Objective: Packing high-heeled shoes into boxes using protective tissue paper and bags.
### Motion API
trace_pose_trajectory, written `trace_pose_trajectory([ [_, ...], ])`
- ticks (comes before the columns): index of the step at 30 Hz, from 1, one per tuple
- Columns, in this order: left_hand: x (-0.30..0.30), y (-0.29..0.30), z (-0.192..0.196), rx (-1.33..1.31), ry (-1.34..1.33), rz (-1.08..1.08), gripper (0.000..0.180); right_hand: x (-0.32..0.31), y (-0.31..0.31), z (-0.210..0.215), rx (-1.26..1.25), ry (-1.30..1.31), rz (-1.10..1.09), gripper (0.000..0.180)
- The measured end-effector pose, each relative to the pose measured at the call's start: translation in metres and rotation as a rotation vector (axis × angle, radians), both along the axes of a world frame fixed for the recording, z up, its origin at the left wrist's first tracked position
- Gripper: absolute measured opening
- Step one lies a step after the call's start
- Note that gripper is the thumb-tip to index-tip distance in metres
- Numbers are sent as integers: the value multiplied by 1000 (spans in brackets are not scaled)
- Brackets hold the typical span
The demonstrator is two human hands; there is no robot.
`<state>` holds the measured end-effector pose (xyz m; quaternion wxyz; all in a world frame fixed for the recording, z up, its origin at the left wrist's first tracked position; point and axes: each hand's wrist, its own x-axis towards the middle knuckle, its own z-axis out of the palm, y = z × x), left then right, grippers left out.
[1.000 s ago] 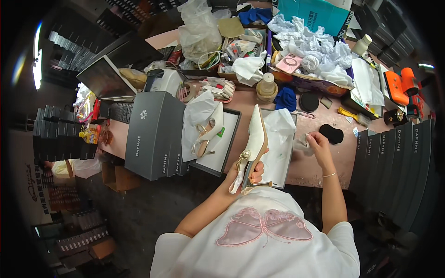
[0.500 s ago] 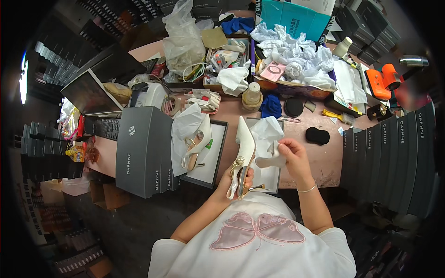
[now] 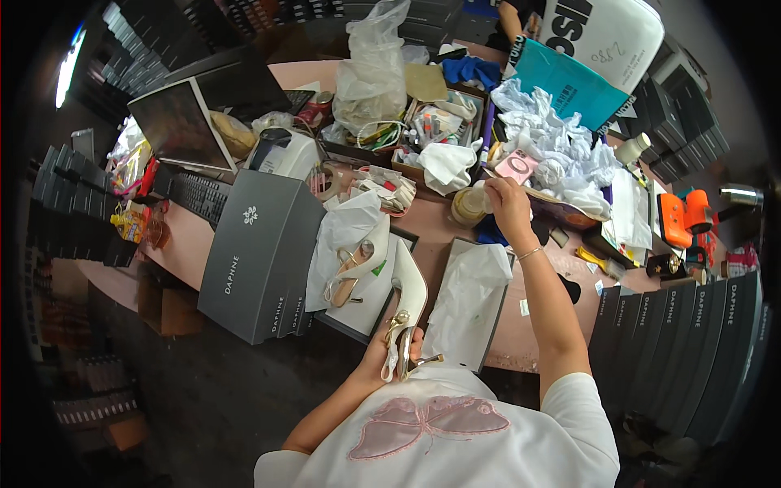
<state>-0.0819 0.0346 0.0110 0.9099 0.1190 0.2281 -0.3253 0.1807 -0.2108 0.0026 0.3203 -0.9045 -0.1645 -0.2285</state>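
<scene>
One white shoe (image 3: 407, 305) is gripped in the left hand (image 3: 389, 354); a second shoe (image 3: 351, 272) lies boxed. The right hand (image 3: 506, 203), earlier near the shoe, now closes on one bottle (image 3: 470, 205).

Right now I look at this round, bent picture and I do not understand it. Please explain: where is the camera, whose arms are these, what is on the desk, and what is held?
The camera sits on a person's head and looks down, so the wide lens bends the edges. The arms rising from below are that person's own. The left hand holds a white high-heeled shoe near the chest. The right hand reaches out to a small cream bottle. On the pink desk lie a grey shoe box, an open box with white tissue paper, another pale shoe and much clutter.
</scene>
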Motion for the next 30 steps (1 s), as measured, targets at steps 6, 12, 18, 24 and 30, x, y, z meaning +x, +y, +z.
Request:
trace_pose_trajectory([
  [6,-1,-5,-8,7,3,13,49,1,7,-41,-29,-76,-10,23],
  [12,-5,-14,17,-17,-76,63,64,-10,15,-60,141,24,-31,45],
  [18,-11,-14,27,301,-283,-58,50,-7,1,-41,256,-35,-49,40],
  [24,3,-14,7,172,21,27,46,-34,-63,-60,1475,36,-353,35],
  [30,8,-13,13,39,-77,15,51,-17,-10,-47,445,-43,-132,36],
])
